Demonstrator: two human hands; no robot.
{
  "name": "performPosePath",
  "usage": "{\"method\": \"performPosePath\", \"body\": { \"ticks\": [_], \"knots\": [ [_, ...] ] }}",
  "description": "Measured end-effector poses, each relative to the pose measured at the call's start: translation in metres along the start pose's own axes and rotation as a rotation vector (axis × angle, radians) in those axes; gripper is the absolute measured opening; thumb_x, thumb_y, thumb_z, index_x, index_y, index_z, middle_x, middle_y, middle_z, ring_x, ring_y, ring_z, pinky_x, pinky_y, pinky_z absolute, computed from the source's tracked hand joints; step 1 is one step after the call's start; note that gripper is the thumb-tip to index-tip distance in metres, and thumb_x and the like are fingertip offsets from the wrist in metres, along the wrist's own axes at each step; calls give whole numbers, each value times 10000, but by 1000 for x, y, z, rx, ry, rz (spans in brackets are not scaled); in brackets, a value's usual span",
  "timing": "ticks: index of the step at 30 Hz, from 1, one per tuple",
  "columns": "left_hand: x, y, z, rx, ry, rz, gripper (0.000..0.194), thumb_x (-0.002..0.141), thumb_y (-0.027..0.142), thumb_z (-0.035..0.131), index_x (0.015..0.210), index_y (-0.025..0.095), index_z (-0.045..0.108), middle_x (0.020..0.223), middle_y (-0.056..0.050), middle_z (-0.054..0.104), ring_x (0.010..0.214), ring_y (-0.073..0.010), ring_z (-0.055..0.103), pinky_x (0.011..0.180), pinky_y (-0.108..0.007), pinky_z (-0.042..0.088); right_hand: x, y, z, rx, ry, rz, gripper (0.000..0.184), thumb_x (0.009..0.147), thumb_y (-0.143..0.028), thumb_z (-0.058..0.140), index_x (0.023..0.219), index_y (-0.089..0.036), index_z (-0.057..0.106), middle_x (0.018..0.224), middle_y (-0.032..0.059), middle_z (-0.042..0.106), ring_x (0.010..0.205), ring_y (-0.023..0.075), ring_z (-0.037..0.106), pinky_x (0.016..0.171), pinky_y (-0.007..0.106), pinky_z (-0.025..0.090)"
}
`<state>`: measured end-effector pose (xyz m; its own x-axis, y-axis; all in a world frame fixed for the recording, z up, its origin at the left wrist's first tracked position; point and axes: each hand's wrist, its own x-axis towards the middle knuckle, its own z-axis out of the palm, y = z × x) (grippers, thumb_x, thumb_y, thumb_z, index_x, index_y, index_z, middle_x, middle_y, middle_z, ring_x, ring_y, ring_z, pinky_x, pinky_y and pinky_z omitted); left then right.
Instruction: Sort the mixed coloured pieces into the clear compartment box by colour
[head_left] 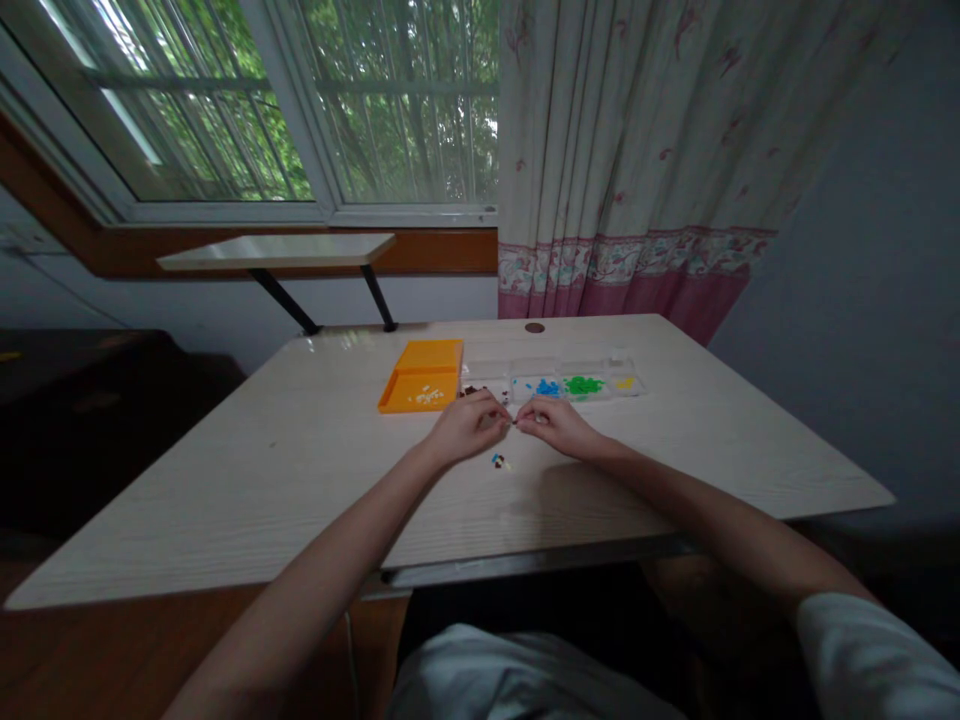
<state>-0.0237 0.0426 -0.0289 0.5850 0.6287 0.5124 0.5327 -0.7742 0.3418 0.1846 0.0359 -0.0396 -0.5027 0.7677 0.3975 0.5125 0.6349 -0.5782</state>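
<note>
My left hand [474, 424] and my right hand [556, 424] meet fingertip to fingertip above the table, both closed in a pinch. Between the fingertips is a tiny dark piece [514, 422], too small to name. Just below the hands lies a little group of small pieces [499, 461] in blue, dark brown and pale yellow. Behind my fingers stand clear plastic boxes with brown pieces [474, 390], blue pieces [547, 387], green pieces [583, 386] and yellow pieces [625, 383]. My left hand hides part of the brown ones.
An open orange case [424, 372] holding white pieces [427, 396] is left of the clear boxes. A raised shelf [281, 250] on dark legs stands at the table's back left. The pale wooden table [315, 470] ends at a front edge near my body.
</note>
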Motion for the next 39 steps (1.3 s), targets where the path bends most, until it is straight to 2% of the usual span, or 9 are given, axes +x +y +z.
{"method": "performPosePath", "body": {
  "ticks": [4,15,18,21,25,29,34,39],
  "knots": [
    [0,3,2,-28,13,14,123,758,219,587,861,187,648,792,-22,582,670,-102,531,640,-214,423,1,-4,-1,62,68,46,160,812,-283,554,793,-152,644,728,21,597,669,113,510,609,214,365],
    [2,10,2,-71,61,-14,126,782,240,561,837,178,655,762,-31,584,645,-100,519,614,-212,411,2,-7,0,70,67,64,189,814,-301,541,787,-147,648,688,13,583,630,107,481,590,212,349],
    [2,9,1,-76,62,-20,117,780,234,564,824,173,653,756,-33,590,640,-101,514,597,-210,404,1,-9,0,51,110,80,192,824,-313,527,827,-150,629,702,10,577,634,107,482,595,212,356],
    [4,7,-1,-79,125,-63,111,782,231,569,816,164,650,738,-34,597,637,-106,512,576,-210,398,-1,-12,0,17,134,71,177,826,-304,525,841,-147,606,721,11,570,642,103,489,606,210,367],
    [5,9,-6,-93,310,-126,107,784,222,577,806,154,657,715,-34,601,630,-107,517,556,-208,399,-6,-20,2,-39,-58,-43,164,784,-323,587,794,-161,615,742,11,578,673,106,521,629,207,390],
    [5,11,-9,-98,397,-119,110,791,230,582,802,164,669,708,-30,605,634,-106,530,552,-210,403,-10,-28,5,-67,-210,-91,181,762,-346,615,841,-186,644,808,17,614,731,112,559,678,212,410],
    [5,10,-8,-73,439,-141,131,798,266,579,791,174,671,697,-32,610,621,-112,537,557,-229,419,-11,-29,4,-125,-293,-96,180,781,-343,594,856,-203,679,840,21,640,724,112,578,664,213,414],
    [5,10,-8,-83,474,-132,132,799,265,576,776,164,658,704,-36,611,621,-112,533,561,-232,423,-9,-24,1,-166,-326,-145,185,804,-234,542,911,-219,692,870,24,652,772,122,592,697,214,420]
  ]
}}
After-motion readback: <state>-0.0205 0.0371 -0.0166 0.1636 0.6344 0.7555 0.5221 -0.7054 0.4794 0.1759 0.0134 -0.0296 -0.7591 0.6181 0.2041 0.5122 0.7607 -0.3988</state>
